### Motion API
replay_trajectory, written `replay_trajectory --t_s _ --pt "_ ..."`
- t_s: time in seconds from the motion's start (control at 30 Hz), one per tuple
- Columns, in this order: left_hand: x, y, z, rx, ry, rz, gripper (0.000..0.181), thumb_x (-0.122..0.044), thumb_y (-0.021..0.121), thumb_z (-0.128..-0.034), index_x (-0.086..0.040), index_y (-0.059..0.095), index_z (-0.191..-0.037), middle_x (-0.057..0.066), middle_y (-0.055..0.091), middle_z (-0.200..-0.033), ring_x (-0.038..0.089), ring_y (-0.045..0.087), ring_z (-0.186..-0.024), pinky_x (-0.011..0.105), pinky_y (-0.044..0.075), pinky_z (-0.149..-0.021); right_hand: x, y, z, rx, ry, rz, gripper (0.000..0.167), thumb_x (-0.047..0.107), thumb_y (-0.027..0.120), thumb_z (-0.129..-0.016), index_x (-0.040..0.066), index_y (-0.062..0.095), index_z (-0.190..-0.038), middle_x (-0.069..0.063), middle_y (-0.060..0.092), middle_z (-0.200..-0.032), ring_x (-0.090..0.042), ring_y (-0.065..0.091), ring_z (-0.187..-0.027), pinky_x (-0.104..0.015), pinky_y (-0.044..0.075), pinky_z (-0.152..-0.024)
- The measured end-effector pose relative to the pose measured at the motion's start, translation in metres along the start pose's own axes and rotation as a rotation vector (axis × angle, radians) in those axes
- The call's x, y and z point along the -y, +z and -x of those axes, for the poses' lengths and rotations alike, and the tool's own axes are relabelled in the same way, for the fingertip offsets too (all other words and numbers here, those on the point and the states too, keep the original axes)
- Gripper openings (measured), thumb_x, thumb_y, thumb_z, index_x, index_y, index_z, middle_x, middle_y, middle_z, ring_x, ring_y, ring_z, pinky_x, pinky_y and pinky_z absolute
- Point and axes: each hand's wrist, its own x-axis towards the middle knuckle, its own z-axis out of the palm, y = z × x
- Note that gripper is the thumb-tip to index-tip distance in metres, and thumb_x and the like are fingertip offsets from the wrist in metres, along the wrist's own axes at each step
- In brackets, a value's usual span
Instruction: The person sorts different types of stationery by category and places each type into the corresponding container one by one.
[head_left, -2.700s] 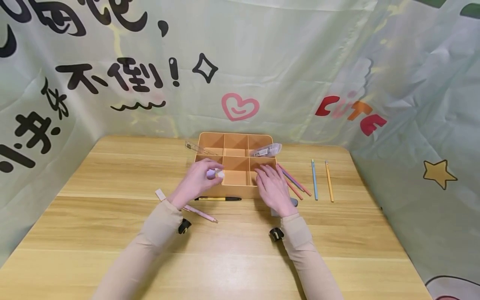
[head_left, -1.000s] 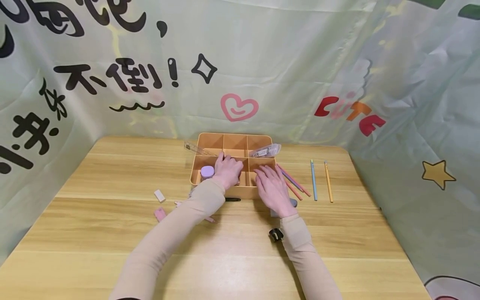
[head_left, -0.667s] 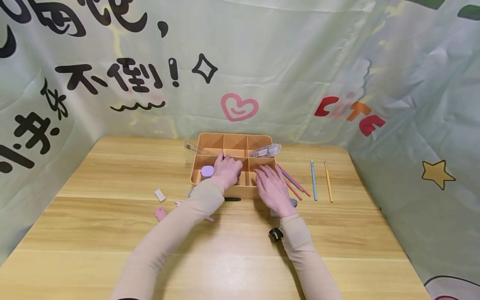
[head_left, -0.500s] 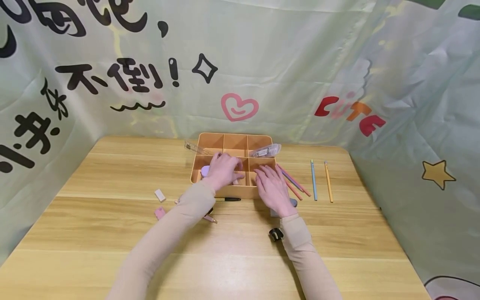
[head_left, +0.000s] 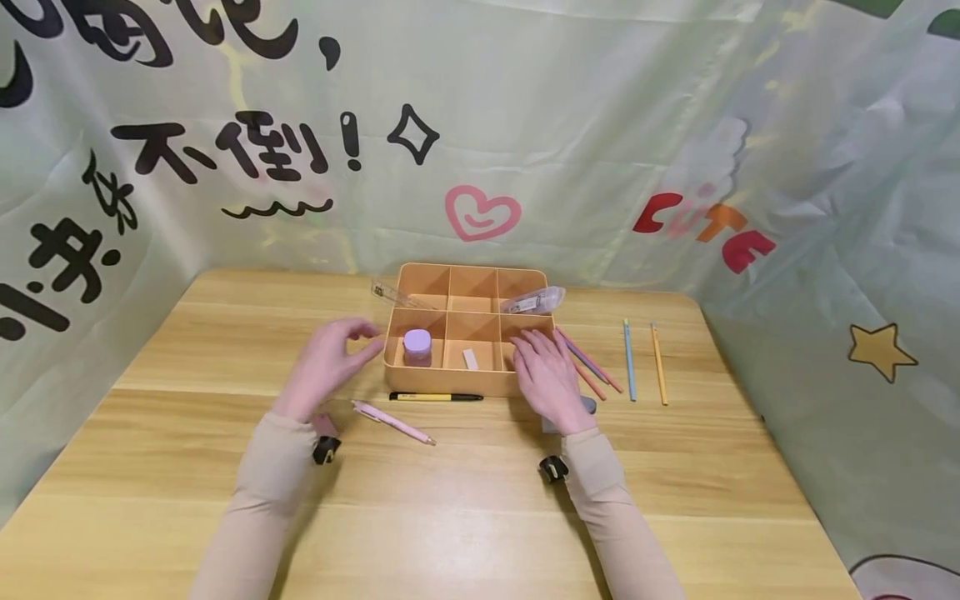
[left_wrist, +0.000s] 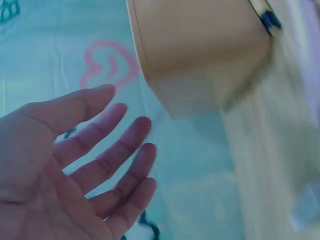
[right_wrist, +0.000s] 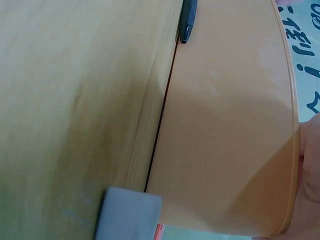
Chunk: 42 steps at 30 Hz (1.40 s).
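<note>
An orange storage box (head_left: 450, 382) with several compartments stands at the table's back middle. My left hand (head_left: 326, 367) hovers beside its left end, fingers loosely spread and holding nothing; the left wrist view shows the bare palm. My right hand (head_left: 546, 379) holds the box's front right corner, its fingers over the rim into the compartment; the fingertips are partly hidden. A jar with a purple lid (head_left: 417, 343) stands in the front left compartment. A small white eraser (head_left: 470, 359) leans in the front middle one. Beneath my left wrist lies a pink block (head_left: 325, 425), partly covered.
Before the box lie a yellow-black pen (head_left: 437, 397) and a pink pen (head_left: 393, 422). Several colored pencils (head_left: 588, 358) lie right of it, a blue pencil (head_left: 629, 360) and a yellow pencil (head_left: 659, 364) farther out. A clear ruler (head_left: 401, 295) juts from the back left compartment.
My left hand has let go of the white eraser in the front middle compartment and moved left, out of the box. Earlier it left the purple-lidded jar inside. My right hand stays put.
</note>
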Motion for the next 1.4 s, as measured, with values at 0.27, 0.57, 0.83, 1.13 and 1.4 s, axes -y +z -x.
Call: replay_trajectory --t_s 0.27,0.57,0.83,1.13,1.4 --pt "0.046 -0.021 0.027 0.068 -0.161 -0.048 0.037 -0.018 0.067 -0.0944 0.002 0.063 -0.126 0.029 0.060 -0.136 0.050 0.052 -0.127 0.065 0.041 -0.106 -0.001 0.002 -0.001 -0.009 -0.009 0.011 0.036 0.020 0.045 -0.105 0.003 0.066 -0.128 -0.019 0.064 -0.137 -0.038 0.055 -0.134 -0.058 0.028 -0.123" --pt "0.060 -0.015 0.030 0.233 -0.260 -0.055 0.048 -0.020 0.076 -0.0861 0.000 0.060 -0.127 0.034 0.054 -0.135 0.051 0.051 -0.122 0.067 0.042 -0.102 -0.001 0.002 0.000 0.002 0.001 0.010 0.035 0.020 0.046 -0.105 0.003 0.066 -0.128 -0.019 0.064 -0.138 -0.039 0.054 -0.135 -0.058 0.028 -0.123" --pt "0.061 -0.010 0.032 0.261 -0.259 -0.087 0.053 -0.019 0.082 -0.0798 0.002 0.061 -0.123 0.030 0.057 -0.119 0.041 0.054 -0.107 0.059 0.048 -0.094 0.001 0.001 0.000 0.009 0.004 0.003 0.035 0.019 0.045 -0.105 0.004 0.066 -0.129 -0.019 0.064 -0.138 -0.039 0.054 -0.135 -0.057 0.027 -0.124" --pt "0.069 -0.008 0.032 0.257 -0.264 -0.075 0.050 -0.014 0.082 -0.0784 0.003 0.062 -0.120 0.028 0.055 -0.115 0.039 0.053 -0.103 0.053 0.048 -0.090 0.000 0.002 0.000 -0.005 0.009 0.003 0.035 0.019 0.046 -0.104 0.003 0.066 -0.128 -0.019 0.064 -0.137 -0.040 0.054 -0.135 -0.058 0.028 -0.123" --pt "0.071 -0.005 0.030 0.260 -0.262 -0.067 0.047 -0.008 0.081 -0.0776 0.003 0.062 -0.119 0.029 0.056 -0.117 0.038 0.053 -0.103 0.053 0.048 -0.090 0.000 0.001 0.000 0.002 0.009 0.010 0.036 0.020 0.045 -0.105 0.004 0.066 -0.129 -0.019 0.064 -0.138 -0.039 0.053 -0.136 -0.059 0.029 -0.122"
